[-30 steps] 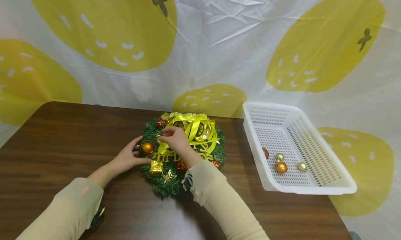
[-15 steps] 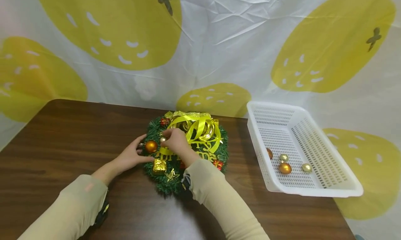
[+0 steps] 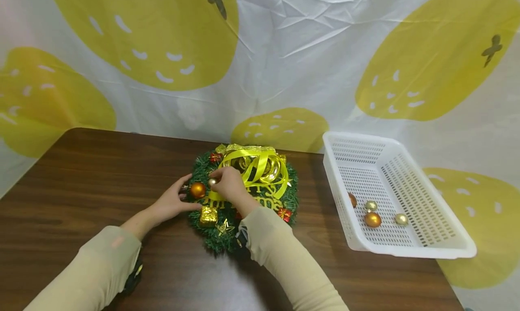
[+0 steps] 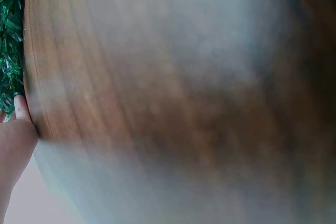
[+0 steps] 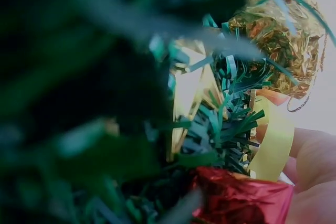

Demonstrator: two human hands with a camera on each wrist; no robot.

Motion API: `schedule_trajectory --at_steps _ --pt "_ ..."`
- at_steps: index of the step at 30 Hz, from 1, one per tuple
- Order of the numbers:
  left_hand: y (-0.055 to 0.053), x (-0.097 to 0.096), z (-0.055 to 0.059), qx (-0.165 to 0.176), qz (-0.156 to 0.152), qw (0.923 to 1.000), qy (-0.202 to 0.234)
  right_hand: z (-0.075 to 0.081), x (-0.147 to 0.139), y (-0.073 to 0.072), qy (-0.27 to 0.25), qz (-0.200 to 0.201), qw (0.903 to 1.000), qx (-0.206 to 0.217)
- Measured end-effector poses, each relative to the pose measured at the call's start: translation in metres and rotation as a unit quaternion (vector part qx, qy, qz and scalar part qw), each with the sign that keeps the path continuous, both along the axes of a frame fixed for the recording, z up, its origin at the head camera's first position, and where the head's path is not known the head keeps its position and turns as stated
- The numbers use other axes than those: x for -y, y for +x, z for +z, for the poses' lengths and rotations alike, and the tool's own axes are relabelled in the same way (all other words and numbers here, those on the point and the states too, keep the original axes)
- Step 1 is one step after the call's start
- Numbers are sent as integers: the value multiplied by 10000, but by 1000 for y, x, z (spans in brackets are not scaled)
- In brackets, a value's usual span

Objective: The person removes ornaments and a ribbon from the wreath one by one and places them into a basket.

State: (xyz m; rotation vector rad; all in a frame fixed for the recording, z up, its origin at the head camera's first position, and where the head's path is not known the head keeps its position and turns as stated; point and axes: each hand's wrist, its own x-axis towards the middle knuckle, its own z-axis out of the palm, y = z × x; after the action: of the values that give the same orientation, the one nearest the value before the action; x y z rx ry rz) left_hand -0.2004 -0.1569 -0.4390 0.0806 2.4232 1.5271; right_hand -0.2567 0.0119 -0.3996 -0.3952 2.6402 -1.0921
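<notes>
Head view bright, evenly lit, sharp; edges bow outward. Soft glare on table (image 3: 211, 279) near the sleeves. Left wrist view almost wholly blurred wood grain. Right wrist view dim, close foliage out of focus; gold foil sharper.

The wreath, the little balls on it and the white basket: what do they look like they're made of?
Wreath: probably plastic tinsel; the needles look like flat, cut green strips. Orange ball: shiny, likely metallic-coated plastic, judging by its bright highlight. Basket: white moulded plastic, with perforated walls. Yellow ribbon: glossy, foil-like.
</notes>
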Motion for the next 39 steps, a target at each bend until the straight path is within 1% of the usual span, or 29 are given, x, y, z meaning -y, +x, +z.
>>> schedule_trajectory --at_steps 3,7,9,11,14,17,20,25,29,35,39 --pt "-1 -1 1 -18 -28 10000 -11 2 0 1 -27 16 10000 -36" --pt "-3 -1 0 -33 -59 10000 -37 5 -3 1 -226 -41 9997 11" --pt "-4 -1 -1 -13 -56 10000 -44 6 -5 1 -415 -71 9991 65" --pt "-5 -1 -1 9 -50 10000 -43 6 -7 0 -710 -130 9972 190" --pt "-7 -1 -2 27 -57 10000 -30 7 -12 -2 -1137 -245 9925 377" --pt "-9 0 -3 21 -86 10000 -18 9 -15 -4 -1442 -347 9875 534" --pt "-10 1 -4 27 -102 9999 -20 13 -18 -5 -1586 -409 9845 626" --pt "-10 1 -7 15 -87 10000 -27 18 -22 -4 -1752 -374 9814 686" --pt "-9 1 -8 -14 -68 10000 -16 22 -25 -2 -1875 -305 9795 675" --pt "-7 0 -10 -14 -22 10000 -18 26 -27 0 -2006 -391 9767 655" --pt "-9 1 -13 0 -6 10000 44 29 -28 0 -2104 -446 9747 603"
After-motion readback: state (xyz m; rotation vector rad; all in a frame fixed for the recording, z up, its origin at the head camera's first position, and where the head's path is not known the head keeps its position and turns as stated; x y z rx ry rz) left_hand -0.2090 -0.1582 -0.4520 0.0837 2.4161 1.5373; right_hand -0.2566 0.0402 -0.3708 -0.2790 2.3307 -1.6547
